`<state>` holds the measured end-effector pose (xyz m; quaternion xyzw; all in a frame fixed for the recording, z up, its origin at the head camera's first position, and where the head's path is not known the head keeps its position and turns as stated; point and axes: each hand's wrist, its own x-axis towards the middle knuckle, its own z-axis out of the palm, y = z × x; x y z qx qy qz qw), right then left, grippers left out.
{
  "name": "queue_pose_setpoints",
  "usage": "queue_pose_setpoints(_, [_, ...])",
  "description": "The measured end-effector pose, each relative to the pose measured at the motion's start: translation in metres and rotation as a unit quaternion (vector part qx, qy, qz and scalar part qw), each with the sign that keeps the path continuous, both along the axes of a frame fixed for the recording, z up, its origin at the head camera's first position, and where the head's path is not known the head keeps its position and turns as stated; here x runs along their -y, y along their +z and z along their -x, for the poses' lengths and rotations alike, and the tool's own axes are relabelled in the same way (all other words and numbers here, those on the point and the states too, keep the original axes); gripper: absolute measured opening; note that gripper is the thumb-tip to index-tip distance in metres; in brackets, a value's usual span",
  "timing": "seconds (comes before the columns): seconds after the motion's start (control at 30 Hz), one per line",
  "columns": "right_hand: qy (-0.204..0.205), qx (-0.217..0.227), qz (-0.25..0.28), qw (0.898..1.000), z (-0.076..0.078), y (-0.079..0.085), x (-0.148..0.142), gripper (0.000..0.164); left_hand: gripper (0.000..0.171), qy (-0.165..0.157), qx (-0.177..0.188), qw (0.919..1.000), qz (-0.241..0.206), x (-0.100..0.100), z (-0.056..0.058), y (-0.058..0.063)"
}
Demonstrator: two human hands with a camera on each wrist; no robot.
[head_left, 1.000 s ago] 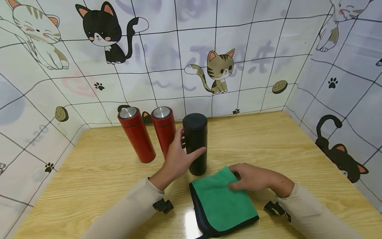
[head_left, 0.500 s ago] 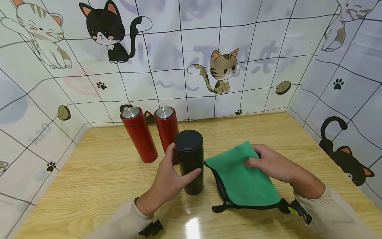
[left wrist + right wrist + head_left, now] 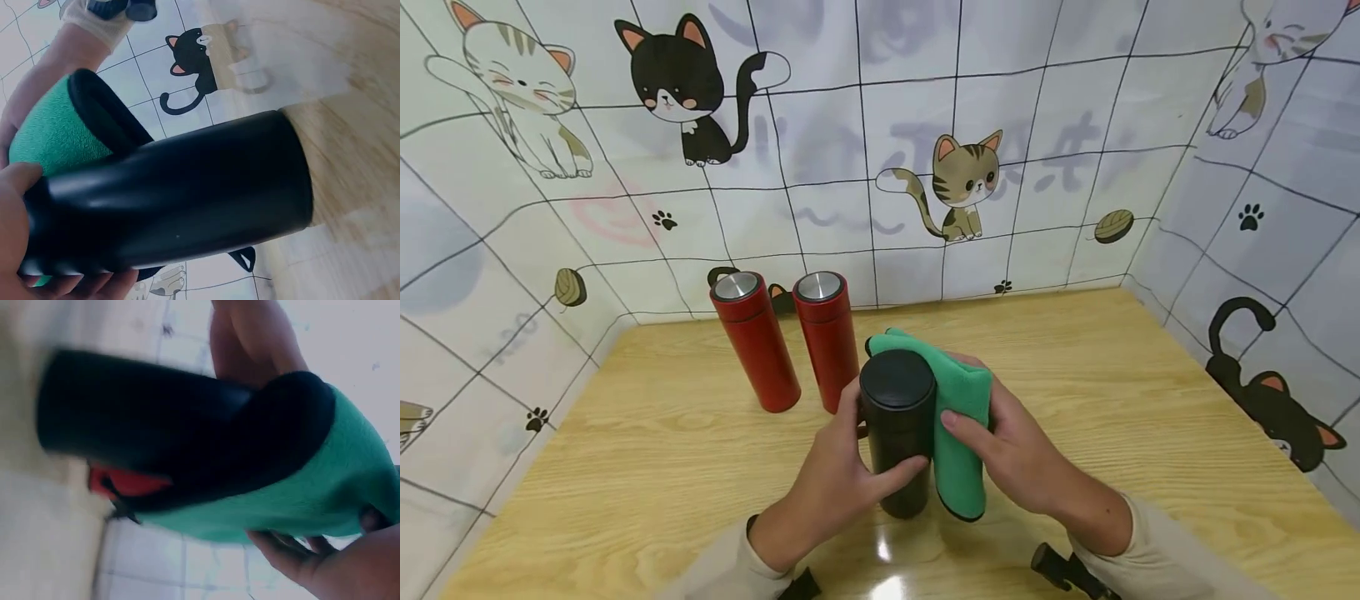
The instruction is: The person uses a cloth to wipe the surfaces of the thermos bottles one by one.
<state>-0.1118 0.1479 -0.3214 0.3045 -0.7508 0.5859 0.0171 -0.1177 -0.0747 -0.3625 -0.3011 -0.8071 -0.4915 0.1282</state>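
A black thermos bottle (image 3: pixel 897 442) stands in front of me, its lid facing up. My left hand (image 3: pixel 838 479) grips it from the left, thumb across the front and fingers behind. A green cloth (image 3: pixel 961 433) with black edging is folded around the bottle's right side and back. My right hand (image 3: pixel 1018 450) holds that cloth, thumb in front, fingers hidden behind it. In the left wrist view, the bottle (image 3: pixel 187 194) lies across the picture with the cloth (image 3: pixel 59 128) against its upper part. The right wrist view is blurred; there the cloth (image 3: pixel 269 506) curves round the bottle (image 3: pixel 137 412).
Two red thermos bottles with silver lids stand behind and to the left, the nearer red bottle (image 3: pixel 827 342) close to my left fingers and the other red bottle (image 3: pixel 756 346) farther left. A cat-patterned wall covering (image 3: pixel 820 167) rises behind the wooden table (image 3: pixel 625 467).
My left hand has brought the black bottle nearer to me. My right hand has lifted the green cloth off the table and carried it left, against the bottle.
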Motion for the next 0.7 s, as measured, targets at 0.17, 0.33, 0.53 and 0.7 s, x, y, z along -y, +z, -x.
queue_pose_setpoints(0.17, [-0.034, -0.006, 0.011, 0.999, -0.002, -0.017, 0.008, 0.053, 0.094, 0.001, -0.007, 0.9999, -0.008, 0.0, 0.001, 0.001])
queue_pose_setpoints(0.33, [-0.037, 0.005, 0.001, 0.999, 0.001, -0.023, 0.011, 0.057, 0.094, 0.006, -0.024, 0.9997, 0.0, 0.0, 0.002, 0.003])
queue_pose_setpoints(0.53, [-0.027, 0.006, -0.015, 1.0, 0.0, -0.024, 0.01, 0.046, 0.098, 0.005, -0.05, 0.9986, 0.017, 0.003, 0.003, 0.001])
queue_pose_setpoints(0.7, [-0.055, -0.051, -0.007, 0.997, -0.004, -0.02, 0.007, 0.052, 0.103, -0.005, -0.039, 0.9991, 0.018, 0.004, 0.002, 0.0])
